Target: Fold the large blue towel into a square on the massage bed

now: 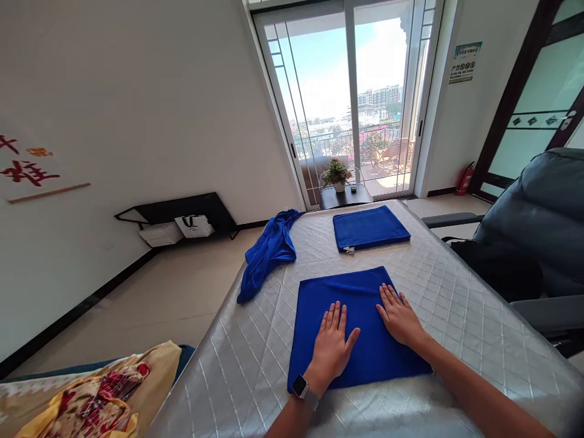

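A blue cloth (pixel 365 359) lies spread flat on the quilted silver table cover (pixel 246 359). My left hand (pixel 332 347), with a watch at its wrist, rests palm down on the cloth's left half, fingers extended. On the cloth's right side, near its edge, my right hand (pixel 399 316) also lies flat with fingers stretched out. Farther back sits a neatly folded blue cloth stack (pixel 371 228) with a white tag at its near left corner. A crumpled blue cloth (pixel 269 252) hangs partly over the table's left edge.
A dark armchair (pixel 552 213) stands along the right side. Behind the table, a small stand (pixel 360 196) holds a potted plant (pixel 336 173). Patterned fabric (pixel 100 398) lies at the lower left. Bags rest on a black rack (pixel 182 210) by the wall.
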`<state>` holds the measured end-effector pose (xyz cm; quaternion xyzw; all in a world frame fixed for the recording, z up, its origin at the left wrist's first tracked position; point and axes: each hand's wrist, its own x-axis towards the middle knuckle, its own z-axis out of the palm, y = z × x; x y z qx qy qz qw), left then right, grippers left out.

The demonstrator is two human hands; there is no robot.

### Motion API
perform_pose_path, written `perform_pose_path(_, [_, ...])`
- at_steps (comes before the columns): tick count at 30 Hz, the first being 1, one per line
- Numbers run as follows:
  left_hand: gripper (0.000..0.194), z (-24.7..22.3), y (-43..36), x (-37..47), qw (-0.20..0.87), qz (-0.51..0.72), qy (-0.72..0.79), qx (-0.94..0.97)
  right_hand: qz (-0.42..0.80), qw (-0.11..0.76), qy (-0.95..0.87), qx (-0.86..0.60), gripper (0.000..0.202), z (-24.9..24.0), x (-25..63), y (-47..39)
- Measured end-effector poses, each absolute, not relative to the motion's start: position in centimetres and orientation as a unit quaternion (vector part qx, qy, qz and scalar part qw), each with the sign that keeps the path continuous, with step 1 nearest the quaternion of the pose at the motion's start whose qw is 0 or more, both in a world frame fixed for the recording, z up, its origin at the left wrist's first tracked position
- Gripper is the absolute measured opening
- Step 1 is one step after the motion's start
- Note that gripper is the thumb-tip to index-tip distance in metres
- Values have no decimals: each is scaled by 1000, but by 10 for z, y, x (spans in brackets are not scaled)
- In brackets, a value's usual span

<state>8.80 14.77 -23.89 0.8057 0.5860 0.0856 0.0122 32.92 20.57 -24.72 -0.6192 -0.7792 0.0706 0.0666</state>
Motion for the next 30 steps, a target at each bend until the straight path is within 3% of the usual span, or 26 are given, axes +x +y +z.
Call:
perform_pose_path(6, [78,-269,117,-5,-30,99,696,711,88,46,-777,-622,68,-245,331,208])
perform_pose_path(10, [82,-265,108,-24,-10,80,705,705,85,39,-771,-630,69,-229,332,230])
perform_pose_path(14, [87,-231,132,6,-45,90,713,694,72,62,-776,-624,68,-217,326,262])
perform_pose_path(18, [74,-205,184,80,-47,111,607,785,71,59,-766,-636,69,-229,319,278])
perform_pose_path(24, [68,-216,253,180,-9,103,540,835,47,72,-780,-620,64,-250,322,279])
perform_pose_path(30, [72,-228,262,144,3,94,589,802,54,80,-769,-632,67,-251,321,282])
